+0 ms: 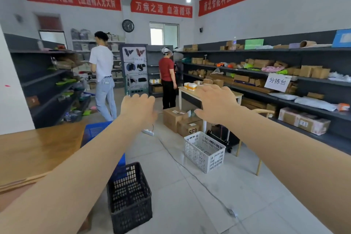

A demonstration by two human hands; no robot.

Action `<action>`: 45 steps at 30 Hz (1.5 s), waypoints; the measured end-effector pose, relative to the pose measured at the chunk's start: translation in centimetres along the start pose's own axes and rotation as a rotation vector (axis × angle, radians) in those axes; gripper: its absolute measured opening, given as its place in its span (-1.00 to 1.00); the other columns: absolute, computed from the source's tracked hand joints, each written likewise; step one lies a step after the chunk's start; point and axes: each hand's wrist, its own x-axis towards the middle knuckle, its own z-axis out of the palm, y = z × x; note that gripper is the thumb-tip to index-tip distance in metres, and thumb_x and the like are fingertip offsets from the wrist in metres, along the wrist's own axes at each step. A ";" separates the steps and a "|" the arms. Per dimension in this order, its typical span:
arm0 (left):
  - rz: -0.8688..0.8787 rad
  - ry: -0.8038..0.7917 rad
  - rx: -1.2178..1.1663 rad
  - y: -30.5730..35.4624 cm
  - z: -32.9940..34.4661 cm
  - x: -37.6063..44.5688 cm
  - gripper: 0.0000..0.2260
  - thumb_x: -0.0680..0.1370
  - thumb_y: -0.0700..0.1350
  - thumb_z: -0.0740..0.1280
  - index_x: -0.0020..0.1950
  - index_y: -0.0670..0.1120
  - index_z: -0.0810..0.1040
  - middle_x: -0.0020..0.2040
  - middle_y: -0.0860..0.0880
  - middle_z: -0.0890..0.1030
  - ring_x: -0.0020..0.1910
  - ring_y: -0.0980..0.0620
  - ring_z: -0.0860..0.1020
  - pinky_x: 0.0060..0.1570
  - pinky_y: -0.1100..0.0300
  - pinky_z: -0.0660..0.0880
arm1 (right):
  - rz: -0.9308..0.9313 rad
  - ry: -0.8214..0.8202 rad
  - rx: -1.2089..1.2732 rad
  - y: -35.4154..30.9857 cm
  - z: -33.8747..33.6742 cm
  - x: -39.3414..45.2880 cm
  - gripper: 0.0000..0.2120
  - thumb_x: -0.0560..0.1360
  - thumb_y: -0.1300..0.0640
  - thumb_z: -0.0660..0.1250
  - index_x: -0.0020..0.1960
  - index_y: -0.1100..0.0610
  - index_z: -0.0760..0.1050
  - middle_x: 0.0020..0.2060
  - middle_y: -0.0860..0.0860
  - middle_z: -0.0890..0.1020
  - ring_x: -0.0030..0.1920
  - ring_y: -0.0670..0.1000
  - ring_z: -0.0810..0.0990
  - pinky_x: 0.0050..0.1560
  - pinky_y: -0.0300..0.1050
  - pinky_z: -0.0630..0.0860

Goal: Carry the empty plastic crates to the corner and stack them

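Floor crates (204, 151) below empty fingers (212, 89)

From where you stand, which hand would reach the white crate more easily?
Probably the right hand: the white crate sits on the floor below that arm, while the left hand hangs nearer the black crate. Both are empty.

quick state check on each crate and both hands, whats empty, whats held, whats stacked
black crate: upright on the floor, looks empty, not held
white crate: upright on the floor by the boxes, looks empty, not held
blue crate: on the floor beside the wooden table, partly hidden by the left arm, contents unclear
left hand: raised, open, holding nothing
right hand: raised, fingers spread, holding nothing
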 end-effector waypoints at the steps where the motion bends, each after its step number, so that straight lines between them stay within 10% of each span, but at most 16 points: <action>1: -0.023 -0.002 0.011 -0.1 0.5 1.9 -0.63 0.60 0.08 0.16 0.34 -0.07 0.37 0.25 -0.08 0.48 0.24 -0.12 0.44 0.10 0.03 0.36 | -0.011 0.005 -0.001 0.6 0.7 2.0 -0.46 0.55 -0.13 0.21 0.45 0.08 0.27 0.38 0.07 0.40 0.38 0.13 0.35 0.29 0.07 0.34; 23: -0.566 -0.185 0.159 0.9 16.4 31.1 -0.59 0.59 0.11 0.14 0.39 -0.02 0.36 0.27 -0.05 0.49 0.24 -0.11 0.47 0.10 0.01 0.40 | -0.513 0.030 0.219 9.6 23.1 41.4 -0.40 0.55 -0.17 0.19 0.50 0.07 0.19 0.41 0.06 0.35 0.40 0.13 0.30 0.31 0.06 0.27; 45: -1.036 -0.370 0.230 -13.6 34.4 44.2 -0.56 0.59 0.11 0.14 0.43 -0.02 0.34 0.35 -0.06 0.46 0.30 -0.12 0.44 0.16 -0.02 0.40 | -0.995 -0.005 0.337 -9.8 39.4 70.4 -0.46 0.56 -0.14 0.18 0.44 0.12 0.25 0.33 0.08 0.41 0.35 0.15 0.35 0.25 0.08 0.32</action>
